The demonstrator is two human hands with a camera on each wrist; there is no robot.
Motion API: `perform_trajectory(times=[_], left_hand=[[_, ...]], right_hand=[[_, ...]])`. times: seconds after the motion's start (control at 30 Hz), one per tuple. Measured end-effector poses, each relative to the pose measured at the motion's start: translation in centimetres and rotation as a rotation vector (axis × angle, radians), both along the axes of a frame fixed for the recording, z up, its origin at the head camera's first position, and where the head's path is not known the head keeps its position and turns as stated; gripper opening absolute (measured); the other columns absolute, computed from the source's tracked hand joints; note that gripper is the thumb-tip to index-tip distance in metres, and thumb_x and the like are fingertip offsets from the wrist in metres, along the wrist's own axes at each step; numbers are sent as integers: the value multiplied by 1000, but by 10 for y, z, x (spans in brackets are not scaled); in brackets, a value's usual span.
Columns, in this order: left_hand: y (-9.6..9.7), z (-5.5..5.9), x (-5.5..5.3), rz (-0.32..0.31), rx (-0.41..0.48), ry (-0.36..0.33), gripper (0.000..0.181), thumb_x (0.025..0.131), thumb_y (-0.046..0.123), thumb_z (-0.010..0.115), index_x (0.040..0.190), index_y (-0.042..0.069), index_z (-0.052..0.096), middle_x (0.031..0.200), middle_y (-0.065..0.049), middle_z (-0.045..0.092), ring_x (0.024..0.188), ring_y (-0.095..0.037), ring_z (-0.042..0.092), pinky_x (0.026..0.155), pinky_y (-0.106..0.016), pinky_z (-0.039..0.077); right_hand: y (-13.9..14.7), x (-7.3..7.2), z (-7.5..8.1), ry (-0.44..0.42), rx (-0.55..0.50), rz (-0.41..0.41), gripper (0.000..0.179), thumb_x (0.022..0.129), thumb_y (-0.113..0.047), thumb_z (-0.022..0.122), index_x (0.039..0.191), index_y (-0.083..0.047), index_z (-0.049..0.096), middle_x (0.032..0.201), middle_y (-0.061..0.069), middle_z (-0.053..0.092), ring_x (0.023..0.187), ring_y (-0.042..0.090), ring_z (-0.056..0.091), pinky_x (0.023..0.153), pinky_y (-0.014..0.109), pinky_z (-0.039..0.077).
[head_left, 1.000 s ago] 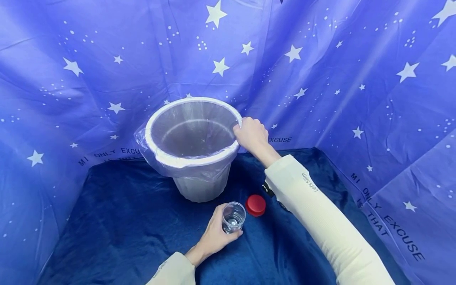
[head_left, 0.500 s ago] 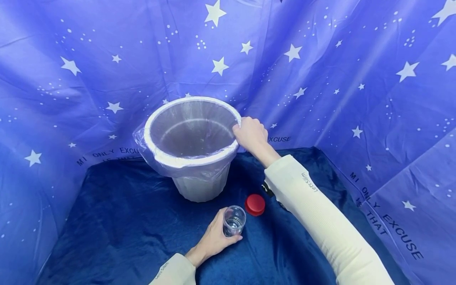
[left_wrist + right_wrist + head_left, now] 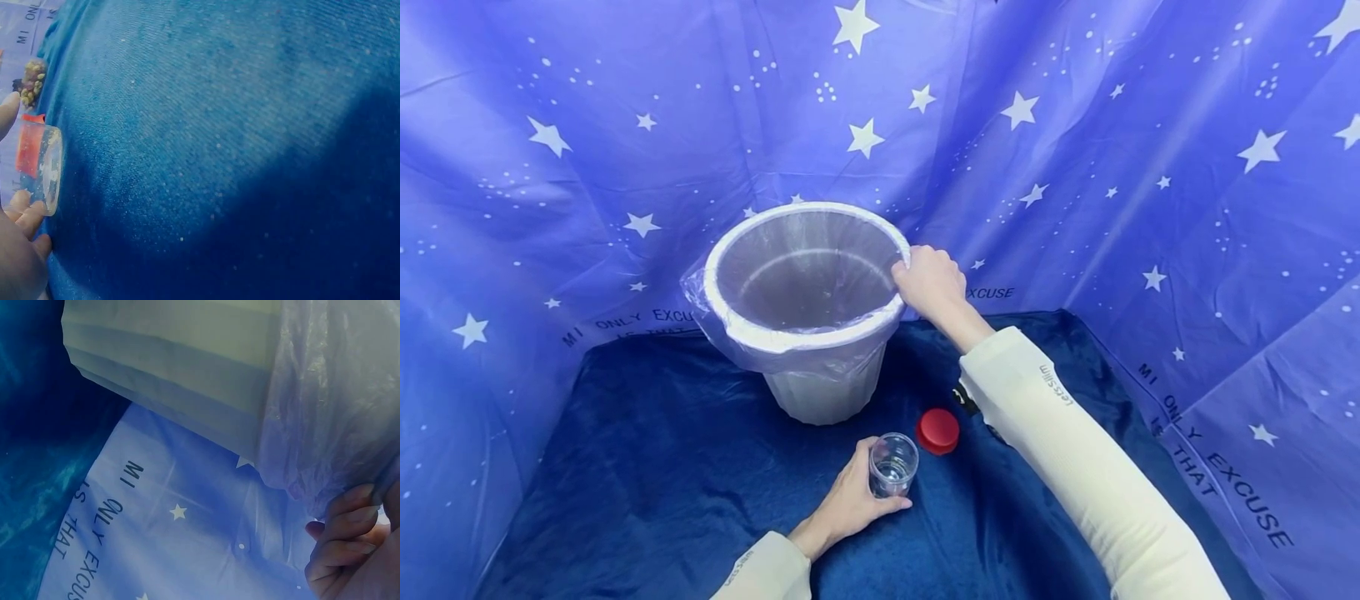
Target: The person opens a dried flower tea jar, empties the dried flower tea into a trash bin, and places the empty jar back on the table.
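Observation:
My left hand grips a clear, lidless plastic jar around its left side, with the jar standing upright near the cloth. In the left wrist view, the jar shows at the left edge with fingers under and beside it. Just beyond it lies a red round lid. My right hand grips the right rim of a white trash bin, fingers curled over the bag there. A thin translucent trash bag lines the bin and folds over its rim. The right wrist view shows those fingers against the bag.
Dark blue velvety cloth covers the surface. Purple-blue curtains with white stars stand behind and along the sides. A small cluster of yellowish-brown pieces appears at the left wrist view's edge; its kind is unclear.
My left hand and the jar have shifted slightly toward me and then stayed still. The right hand, bin and red lid keep their places.

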State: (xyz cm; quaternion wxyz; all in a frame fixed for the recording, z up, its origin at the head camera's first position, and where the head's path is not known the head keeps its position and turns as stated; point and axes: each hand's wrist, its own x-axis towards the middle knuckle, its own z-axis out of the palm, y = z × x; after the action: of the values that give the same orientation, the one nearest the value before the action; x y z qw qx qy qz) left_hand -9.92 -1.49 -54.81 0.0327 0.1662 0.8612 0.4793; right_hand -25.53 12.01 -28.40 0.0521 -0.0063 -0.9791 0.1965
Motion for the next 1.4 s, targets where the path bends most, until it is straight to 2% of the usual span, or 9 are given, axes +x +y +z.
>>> perform_trajectory(times=[0.23,0.4,0.53,0.73,0.87,1.03,1.23,1.33,1.4], left_hand=[[-1,2,1,-3,31,17,96,65,40,90,139,9,38,133,-9,56,123,-24,57,104,-46,46],[-5,8,2,-23,64,24,107,63,44,91,144,7,33,133,-8,56,122,-22,57,104,-43,45],[-10,19,2,-3,74,16,113,60,49,91,147,9,32,132,-4,58,122,-20,56,105,-43,44],[-19,38,-2,11,70,49,109,59,48,91,146,12,35,134,-7,59,123,-20,56,107,-41,42],[-21,48,-4,13,60,61,103,62,48,89,144,10,38,132,-7,60,123,-19,56,106,-39,44],[-19,61,-6,16,44,82,97,66,49,86,142,10,42,132,-4,61,125,-18,56,105,-41,45],[-14,79,-9,21,-50,144,88,71,54,81,140,12,46,133,-3,60,127,-21,54,107,-46,44],[-9,88,-12,15,-114,200,86,72,56,79,139,12,48,133,-4,60,126,-23,55,107,-46,43],[-5,94,-12,2,-158,230,86,73,58,77,138,10,49,132,-6,59,125,-24,55,108,-47,42]], right_hand=[[1,1,1,-21,-13,8,32,95,-37,42,86,-12,59,99,12,66,95,36,64,78,51,51],[4,3,3,-44,-48,14,36,96,-40,41,96,-10,62,102,12,66,99,35,63,81,51,50],[8,4,3,-72,-103,46,40,97,-43,41,103,-10,63,101,11,67,99,33,63,84,50,49],[20,4,3,-128,-220,92,52,100,-55,36,110,-13,66,77,5,72,78,25,69,86,40,50],[29,6,4,-145,-254,87,60,100,-60,30,108,-12,66,73,5,71,69,24,69,84,38,51],[42,9,1,-155,-236,73,67,98,-65,25,109,-11,64,74,5,72,66,19,67,89,41,49],[70,11,-13,-169,-207,63,65,100,-62,28,111,-8,64,78,7,73,67,20,68,97,46,48],[87,11,-23,-180,-148,51,58,101,-56,33,107,-8,65,76,6,73,67,19,68,94,48,49],[96,13,-29,-192,-84,50,50,100,-50,38,100,-9,67,77,6,72,68,20,67,86,47,50]])
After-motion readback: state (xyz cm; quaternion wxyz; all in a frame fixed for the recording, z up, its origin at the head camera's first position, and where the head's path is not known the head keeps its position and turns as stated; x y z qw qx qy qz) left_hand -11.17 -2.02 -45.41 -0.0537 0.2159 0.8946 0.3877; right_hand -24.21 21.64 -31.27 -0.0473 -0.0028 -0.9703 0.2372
